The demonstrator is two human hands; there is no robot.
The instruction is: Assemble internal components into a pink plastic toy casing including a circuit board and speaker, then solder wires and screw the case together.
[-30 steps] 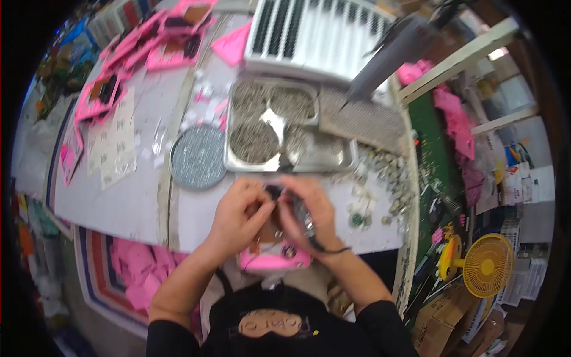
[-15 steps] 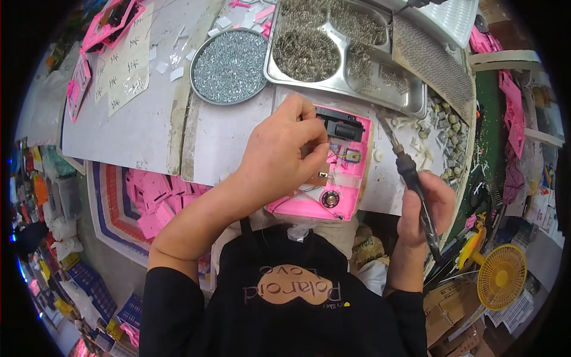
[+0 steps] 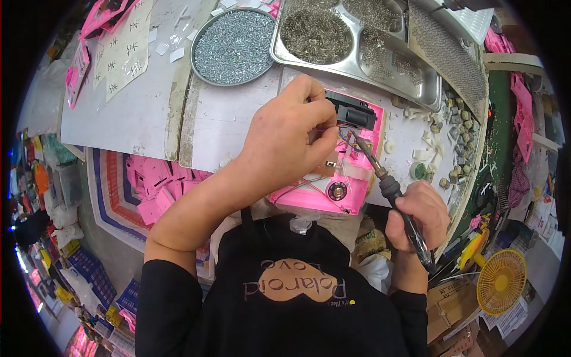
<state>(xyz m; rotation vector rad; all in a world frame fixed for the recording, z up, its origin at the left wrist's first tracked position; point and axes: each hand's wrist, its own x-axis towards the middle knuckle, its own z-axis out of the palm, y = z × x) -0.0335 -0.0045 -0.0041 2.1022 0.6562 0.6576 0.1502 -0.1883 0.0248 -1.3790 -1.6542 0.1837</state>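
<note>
A pink plastic housing (image 3: 351, 205) lies open at the table's near edge. Inside it are a black battery compartment (image 3: 358, 114), a small round speaker (image 3: 337, 190), thin wires and a brown circuit board partly covered by my left hand. My left hand (image 3: 291, 128) reaches over the housing's left side, thumb and fingertips pinched on what looks like a thin wire (image 3: 331, 129). In my right hand (image 3: 423, 215) is a soldering iron (image 3: 389, 187), gripped by its dark handle. Its metal tip points up-left into the housing, just below the battery compartment and close to my left fingertips.
Beyond the housing stand a round tray of small silver pins (image 3: 233, 47) and a metal compartment tray (image 3: 437, 95) of tiny springs or screws. Loose metal and white parts (image 3: 461, 140) cover the right side. Pink pieces (image 3: 157, 190) fill a bin below left; a yellow fan (image 3: 501, 279) stands lower right.
The soldering iron has moved left, its tip going from outside the housing's right edge to over its inside. My left hand stays pinched above the housing. The whole view has shifted slightly.
</note>
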